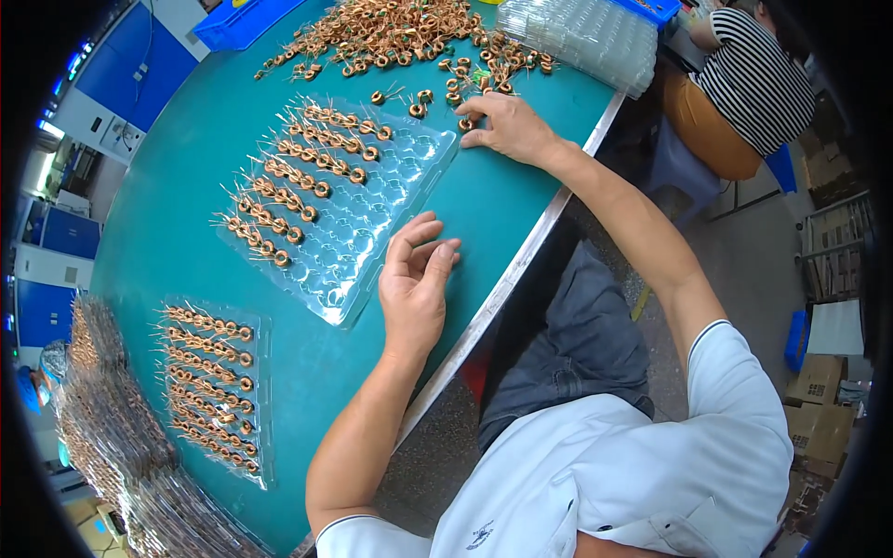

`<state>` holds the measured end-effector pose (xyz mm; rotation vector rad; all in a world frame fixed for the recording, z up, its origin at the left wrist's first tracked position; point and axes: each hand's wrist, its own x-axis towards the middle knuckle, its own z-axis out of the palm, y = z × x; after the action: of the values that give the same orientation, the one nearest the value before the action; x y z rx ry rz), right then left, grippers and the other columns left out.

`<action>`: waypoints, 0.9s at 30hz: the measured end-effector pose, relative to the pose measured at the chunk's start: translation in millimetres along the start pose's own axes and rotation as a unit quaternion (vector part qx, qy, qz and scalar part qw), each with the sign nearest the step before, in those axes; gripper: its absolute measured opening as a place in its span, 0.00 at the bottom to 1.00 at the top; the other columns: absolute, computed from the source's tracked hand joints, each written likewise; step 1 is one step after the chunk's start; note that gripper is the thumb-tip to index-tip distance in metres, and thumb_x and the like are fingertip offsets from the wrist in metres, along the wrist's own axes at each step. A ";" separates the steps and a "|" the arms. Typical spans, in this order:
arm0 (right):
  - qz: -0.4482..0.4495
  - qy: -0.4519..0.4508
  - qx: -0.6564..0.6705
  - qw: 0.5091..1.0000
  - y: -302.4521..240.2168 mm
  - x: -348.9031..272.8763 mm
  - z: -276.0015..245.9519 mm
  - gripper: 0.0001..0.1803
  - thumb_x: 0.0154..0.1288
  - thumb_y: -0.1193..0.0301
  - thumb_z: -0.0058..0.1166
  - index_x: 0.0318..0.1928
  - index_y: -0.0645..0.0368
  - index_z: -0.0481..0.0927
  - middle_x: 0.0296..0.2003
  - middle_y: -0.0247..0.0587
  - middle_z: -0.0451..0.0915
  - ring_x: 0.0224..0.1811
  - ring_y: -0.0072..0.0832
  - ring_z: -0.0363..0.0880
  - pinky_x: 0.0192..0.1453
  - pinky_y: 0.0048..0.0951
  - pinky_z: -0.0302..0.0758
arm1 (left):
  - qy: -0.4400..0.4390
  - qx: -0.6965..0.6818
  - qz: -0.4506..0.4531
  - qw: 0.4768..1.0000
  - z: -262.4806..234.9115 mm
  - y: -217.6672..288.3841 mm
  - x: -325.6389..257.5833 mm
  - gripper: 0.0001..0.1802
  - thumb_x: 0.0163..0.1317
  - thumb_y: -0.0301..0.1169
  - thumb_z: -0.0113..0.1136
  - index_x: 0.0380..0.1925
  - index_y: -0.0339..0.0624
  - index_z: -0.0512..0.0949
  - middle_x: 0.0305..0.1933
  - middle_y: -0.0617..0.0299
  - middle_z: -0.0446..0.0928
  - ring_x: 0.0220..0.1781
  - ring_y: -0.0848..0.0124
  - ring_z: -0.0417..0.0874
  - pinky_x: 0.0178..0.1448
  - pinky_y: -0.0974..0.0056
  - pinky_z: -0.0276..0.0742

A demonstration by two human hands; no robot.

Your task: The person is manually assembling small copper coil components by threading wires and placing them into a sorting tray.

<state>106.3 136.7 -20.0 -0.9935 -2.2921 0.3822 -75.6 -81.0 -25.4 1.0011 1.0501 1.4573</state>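
Note:
My right hand (512, 127) reaches to the far side of the green table, its thumb and fingers closed around a copper-wound toroidal coil (466, 124). Beside that hand lies a clear plastic blister tray (395, 219), its left part filled with rows of similar coils (296, 189) whose wire leads stick out leftward. The pockets on its right side hold nothing. My left hand (415, 284) hovers by the tray's near right edge, fingers loosely curled and thumb apart, with nothing visible in it. A few loose coils (417, 110) sit just beyond the tray.
A large heap of coils (400, 33) covers the table's far end, with stacked clear trays (586, 37) to its right. A filled tray (265, 400) lies at left, near tall stacks of filled trays (121, 418). A blue bin (244, 23) stands far left. Another person (758, 79) sits at right.

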 end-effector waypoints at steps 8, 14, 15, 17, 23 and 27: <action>0.057 0.055 0.095 0.992 -42.9 -34.6 -16.9 0.13 0.68 0.67 0.50 0.46 0.62 0.80 0.28 0.34 0.79 0.28 0.19 0.77 0.32 0.25 0.75 | 0.015 0.007 0.008 1.000 -0.1 4.4 -2.1 0.19 0.70 0.30 0.58 0.57 0.33 0.71 0.54 0.53 0.76 0.37 0.73 0.80 0.36 0.70 0.77; 0.021 -0.077 0.229 0.970 -101.5 -84.3 -27.8 0.12 0.74 0.69 0.46 0.46 0.62 0.81 0.25 0.38 0.81 0.25 0.22 0.79 0.30 0.25 0.76 | -0.009 0.034 -0.003 0.999 0.5 7.1 -3.8 0.21 0.71 0.32 0.57 0.58 0.32 0.71 0.44 0.57 0.78 0.31 0.77 0.77 0.31 0.74 0.72; 0.021 -0.079 0.232 0.969 -105.8 -88.7 -26.1 0.12 0.74 0.69 0.46 0.46 0.62 0.81 0.25 0.38 0.81 0.25 0.22 0.79 0.30 0.25 0.76 | -0.017 0.054 -0.011 0.998 1.3 8.5 -4.4 0.20 0.71 0.33 0.58 0.57 0.32 0.72 0.41 0.58 0.79 0.30 0.79 0.77 0.30 0.74 0.71; 0.012 -0.092 0.270 0.958 -110.6 -94.9 -23.8 0.11 0.74 0.70 0.47 0.47 0.61 0.80 0.26 0.38 0.81 0.26 0.21 0.79 0.30 0.24 0.76 | -0.021 0.094 -0.007 0.995 4.7 8.4 -5.5 0.18 0.71 0.35 0.58 0.52 0.33 0.77 0.35 0.62 0.79 0.27 0.81 0.75 0.28 0.75 0.70; -0.046 -0.125 0.267 0.954 -107.1 -98.8 -25.4 0.09 0.71 0.73 0.52 0.47 0.61 0.81 0.28 0.38 0.80 0.24 0.22 0.79 0.29 0.24 0.76 | -0.020 0.150 -0.017 0.988 5.2 10.2 -6.8 0.13 0.70 0.33 0.57 0.46 0.34 0.81 0.30 0.63 0.80 0.27 0.80 0.77 0.29 0.72 0.74; -0.101 -0.132 0.222 0.961 -106.6 -102.2 -24.9 0.10 0.65 0.75 0.58 0.45 0.64 0.80 0.28 0.39 0.80 0.23 0.23 0.78 0.30 0.24 0.76 | -0.014 0.152 -0.014 0.988 6.5 7.8 -6.7 0.12 0.70 0.31 0.57 0.47 0.34 0.81 0.30 0.62 0.81 0.27 0.80 0.77 0.30 0.72 0.75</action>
<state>117.0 -10.0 7.6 -0.5023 -2.3567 0.9389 -70.6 -87.7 -16.5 1.2124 1.2863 1.2791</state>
